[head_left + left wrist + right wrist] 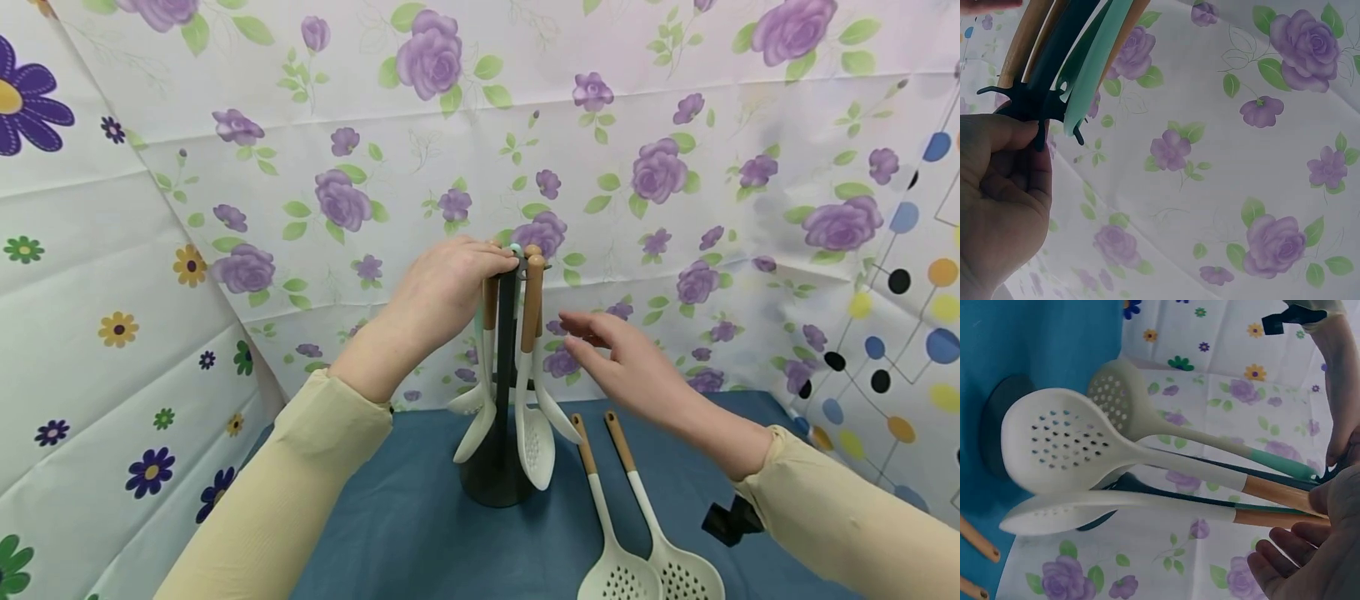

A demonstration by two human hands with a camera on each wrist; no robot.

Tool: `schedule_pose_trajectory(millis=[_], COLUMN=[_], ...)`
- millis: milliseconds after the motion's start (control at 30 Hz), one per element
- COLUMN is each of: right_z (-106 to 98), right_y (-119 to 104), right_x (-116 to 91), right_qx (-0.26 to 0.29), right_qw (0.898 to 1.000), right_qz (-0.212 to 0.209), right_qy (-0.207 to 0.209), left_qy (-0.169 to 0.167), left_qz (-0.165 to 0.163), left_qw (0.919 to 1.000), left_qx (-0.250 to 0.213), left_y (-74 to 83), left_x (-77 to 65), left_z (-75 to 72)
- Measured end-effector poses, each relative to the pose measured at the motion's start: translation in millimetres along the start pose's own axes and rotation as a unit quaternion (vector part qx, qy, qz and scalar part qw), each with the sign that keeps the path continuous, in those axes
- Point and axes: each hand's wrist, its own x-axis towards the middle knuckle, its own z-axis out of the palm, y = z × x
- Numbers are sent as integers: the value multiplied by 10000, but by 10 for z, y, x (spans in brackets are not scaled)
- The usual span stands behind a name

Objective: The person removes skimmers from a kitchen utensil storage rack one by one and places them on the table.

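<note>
A dark utensil stand (506,350) with a round base stands upright on the blue cloth. My left hand (453,275) holds its top; in the left wrist view the thumb and fingers pinch one of the hooks (1040,132). White kitchen utensils hang around the pole, among them a slotted spoon (535,450) with a wooden handle and a skimmer with a mint-green handle (1282,464). To the right of the hanging handles is my right hand (626,362), fingers loosely bent and holding nothing. In the right wrist view its thumb overlaps a wooden handle (1275,492).
Two white skimmers with wooden handles, a left one (600,500) and a right one (645,500), lie on the blue cloth (397,517) at the front right. Flowered sheets (300,150) hang behind and at both sides. A black device (731,521) is at my right wrist.
</note>
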Motion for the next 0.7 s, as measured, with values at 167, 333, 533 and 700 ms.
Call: schedule_pose_trajectory(millis=[167,333,533,700], right_z=[17,40,76,109], right_y=[-32,-65,-123,-153], right_x=[112,215,315,360], right_qx=[676,860,1055,1281], right_qw=[9975,9952,9917,9882], right_qz=[198,394,689,792], right_qy=[100,249,267,283], left_qy=[-172,-313,-189,-274], left_qz=[9,-100,98,-6], left_qw=[9998,9995,9997,9996], left_qx=[76,32,142,121], left_y=[3,16,9,7], left_x=[1,-10,-9,-17], left_z=[-19,-41,-36,-37])
